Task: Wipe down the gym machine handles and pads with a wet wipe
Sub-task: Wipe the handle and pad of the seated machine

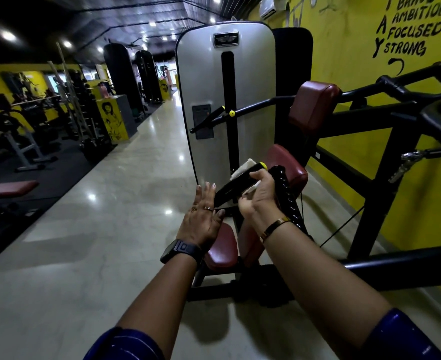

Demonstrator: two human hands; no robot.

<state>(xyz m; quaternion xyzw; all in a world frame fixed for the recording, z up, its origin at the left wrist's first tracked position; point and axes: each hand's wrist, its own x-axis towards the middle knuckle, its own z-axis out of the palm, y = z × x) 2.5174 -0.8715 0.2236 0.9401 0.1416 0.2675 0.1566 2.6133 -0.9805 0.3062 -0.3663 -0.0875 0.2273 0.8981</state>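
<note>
Blue sleeves (126,344) frame two bare forearms reaching toward the machine. Her right hand (257,197) curls round a crumpled white wet wipe (242,168), thumb on top, clamping it against the short black foam handle with a yellow end cap (236,183). The cloth bunches out above and below the bar. Her left hand (203,216) hovers just beside the handle's lower end, fingers straight and spread, holding nothing. A maroon padded cushion (289,165) sits just behind, before the tall silver weight-stack cover (224,100).
</note>
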